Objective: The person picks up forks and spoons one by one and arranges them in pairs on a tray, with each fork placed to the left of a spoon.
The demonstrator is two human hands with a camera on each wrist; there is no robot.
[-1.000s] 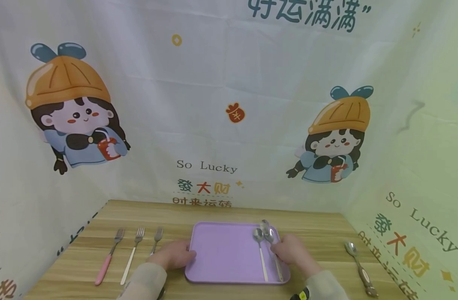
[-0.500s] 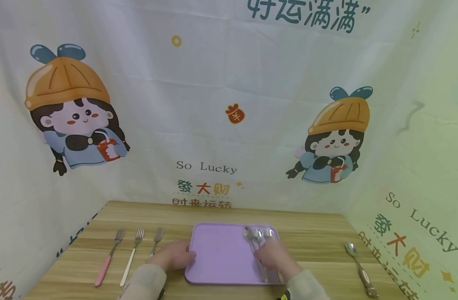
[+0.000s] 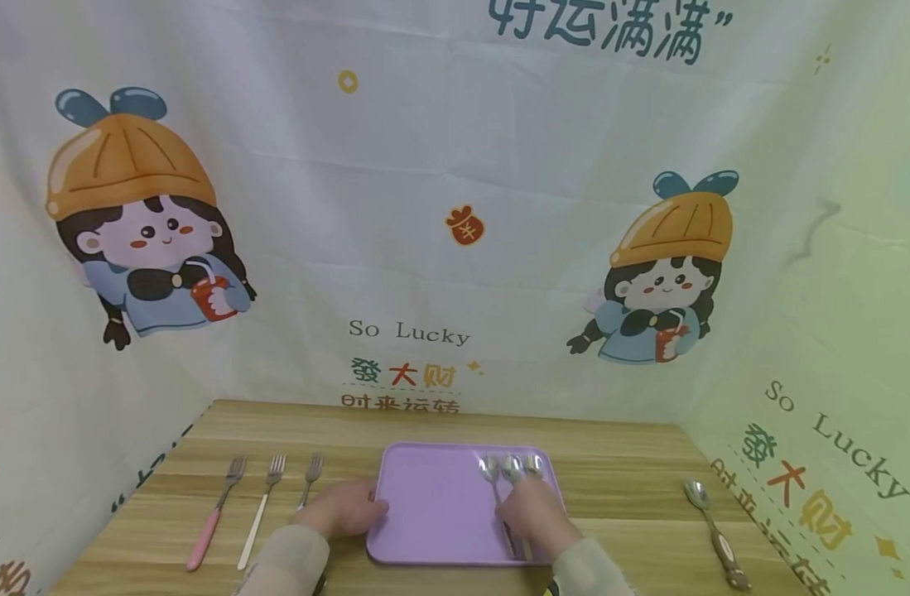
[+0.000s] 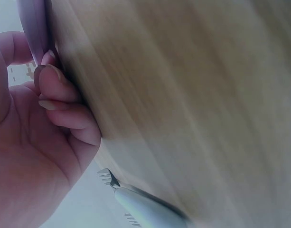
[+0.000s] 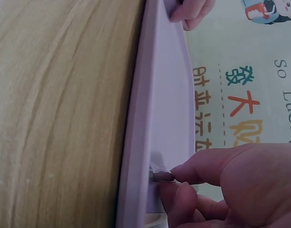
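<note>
A purple tray [image 3: 432, 507] lies on the table in the head view. My left hand [image 3: 344, 508] grips its left rim, thumb over the top and the other fingers curled at the edge. Three metal spoons lie side by side in the tray's right part, bowls towards the back. My right hand [image 3: 532, 509] pinches the handle of the leftmost spoon [image 3: 488, 468] between thumb and finger; the right wrist view shows a short piece of that handle [image 5: 162, 176]. The hand partly covers the middle spoon [image 3: 512, 467] and the right spoon [image 3: 533, 463].
Left of the tray lie a pink-handled fork [image 3: 214, 515], a white-handled fork [image 3: 263, 513] and a third fork [image 3: 314, 469], its lower part behind the left hand. Another spoon [image 3: 715, 530] with a decorated handle is at the far right. A printed cloth [image 3: 455, 273] hangs behind the wooden table.
My right hand has moved left from the tray's right rim, bringing one spoon across to the left of the other two. The left hand has stayed on the tray's left rim.
</note>
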